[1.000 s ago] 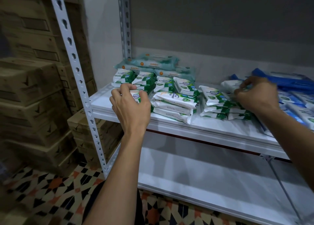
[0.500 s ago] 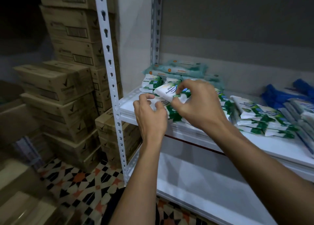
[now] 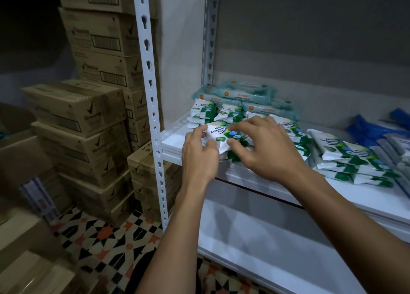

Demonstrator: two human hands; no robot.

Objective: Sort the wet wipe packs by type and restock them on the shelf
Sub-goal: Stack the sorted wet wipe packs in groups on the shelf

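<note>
White metal shelf (image 3: 177,143) carried stacked green-and-white wipe packs (image 3: 346,160); at its left front both hands pinched one green-and-white pack (image 3: 221,136), left hand (image 3: 197,153) fingers curled at its edge, right hand (image 3: 264,147) fingers spread over it.

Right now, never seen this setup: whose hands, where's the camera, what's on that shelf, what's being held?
No robot here: a person works bare-handed, and the single camera sits on their head, looking forward and down. The left hand and right hand both grip one white and green pine wipes pack over the white shelf. More green packs lie stacked to the right, pale teal packs at the back, blue packs at the far right. Cardboard boxes stand piled on the floor to the left.
</note>
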